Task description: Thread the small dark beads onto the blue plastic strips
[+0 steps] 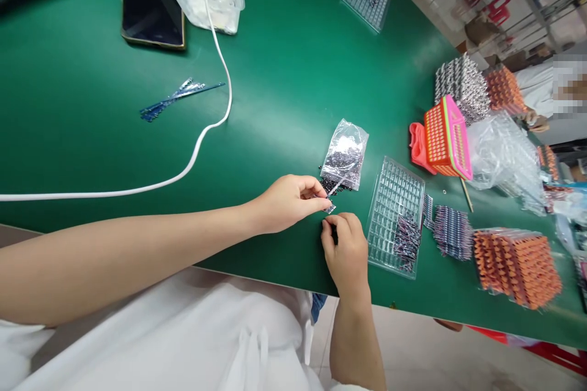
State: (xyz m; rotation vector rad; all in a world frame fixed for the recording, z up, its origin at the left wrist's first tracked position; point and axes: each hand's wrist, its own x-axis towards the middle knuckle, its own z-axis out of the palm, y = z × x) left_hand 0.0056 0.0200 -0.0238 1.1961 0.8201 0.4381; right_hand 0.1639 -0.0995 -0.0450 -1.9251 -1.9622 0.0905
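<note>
The small dark beads [329, 185] lie just beyond your left hand [291, 203], at the near end of the clear plastic bag [345, 149], whose long axis runs away from you, leaning slightly right. Your left thumb and finger pinch a thin pale stick [338, 185] slanting over the beads toward the bag. Your right hand [347, 247] is farther off, fingers curled narrow; whether they hold anything, you cannot tell.

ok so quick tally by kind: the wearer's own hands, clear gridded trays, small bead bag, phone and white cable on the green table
hands: 2 (left hand, right hand)
clear gridded trays: 2 (near tray, far tray)
small bead bag: 1
phone: 1
white cable: 1
total: 7
</note>
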